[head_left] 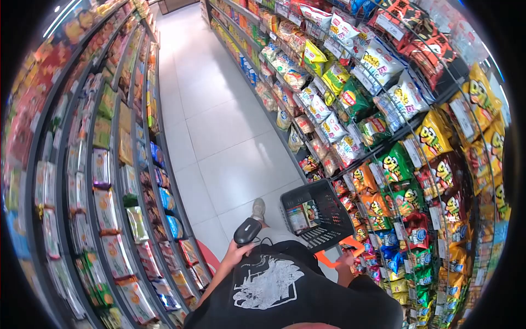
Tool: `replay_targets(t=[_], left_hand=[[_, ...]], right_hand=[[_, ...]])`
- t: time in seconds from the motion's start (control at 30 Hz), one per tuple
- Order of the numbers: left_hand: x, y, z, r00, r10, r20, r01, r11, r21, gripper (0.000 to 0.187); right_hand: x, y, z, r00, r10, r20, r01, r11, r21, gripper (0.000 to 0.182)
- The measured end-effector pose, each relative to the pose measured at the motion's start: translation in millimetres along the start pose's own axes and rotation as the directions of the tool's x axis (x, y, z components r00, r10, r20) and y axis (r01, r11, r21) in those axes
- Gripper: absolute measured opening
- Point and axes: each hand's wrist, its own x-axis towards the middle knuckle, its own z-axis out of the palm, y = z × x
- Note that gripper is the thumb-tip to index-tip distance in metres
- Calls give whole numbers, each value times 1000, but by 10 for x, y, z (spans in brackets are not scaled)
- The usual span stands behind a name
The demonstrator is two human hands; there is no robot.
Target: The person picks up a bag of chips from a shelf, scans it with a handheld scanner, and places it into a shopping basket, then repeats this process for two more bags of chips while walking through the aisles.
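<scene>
My left hand [234, 255] is closed around a black rounded device [247, 232], with a thin dark cord looping beside it near my waist. In my right hand [345, 265] is the orange handle [327, 260] of a black plastic shopping basket [332, 225]. The basket hangs tilted in front of my right side, near the snack rack. A few flat packets [304, 215] with printed fronts lie inside it; their kind is too small to tell. Part of the right hand's grip is hidden.
A tiled aisle floor [235, 159] runs ahead between two shelf rows. Boxed and packaged goods [109, 208] fill the left shelves. Bags of chips [350, 98] hang in wire racks on the right, close to the basket. One shoe [258, 207] shows on the floor.
</scene>
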Motion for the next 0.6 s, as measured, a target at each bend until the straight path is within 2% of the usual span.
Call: replay_targets(t=[0.07,0.1,0.17,0.23,0.27,0.33,0.37,0.47,0.53,0.57,0.6], left_hand=[[398,311,-145,999,-29,36,26,997,76,10],[585,454,-189,997,-56,57,50,992,112,11],[959,673,-384,988,-153,2,149,965,215,13],[1365,1007,-445,980,-184,74,166,966,200,11],[1557,1159,-470,971,-232,48,210,938,277,11],[1923,1330,-545,975,-212,65,179,925,336,10],[2066,1437,-568,957,-289,-7,264,866,424,10],[2449,1528,-557,959,-244,145,196,939,282,16],[2645,1566,-496,931,-312,192,265,935,236,12],[2748,1599,-474,916,-340,213,295,930,218,10],[2834,1646,-437,898,-372,235,299,908,295,11]], right_hand=[[-35,46,63,998,-8,-67,4,998,-66,34],[41,76,150,995,-29,-97,27,999,-22,34],[-70,235,15,985,-49,-166,51,999,10,35],[-129,240,162,981,-9,-192,20,998,53,37],[-172,302,192,979,-16,-203,27,998,53,37],[-174,458,190,990,24,-142,-13,997,81,39],[-272,555,226,983,18,-184,-4,997,76,40],[-469,678,644,962,-4,-274,29,996,87,42],[-546,778,848,973,-14,-229,44,991,124,42],[-538,854,941,965,-51,-258,74,994,82,42],[-525,924,1052,956,-88,-280,102,994,38,42]])
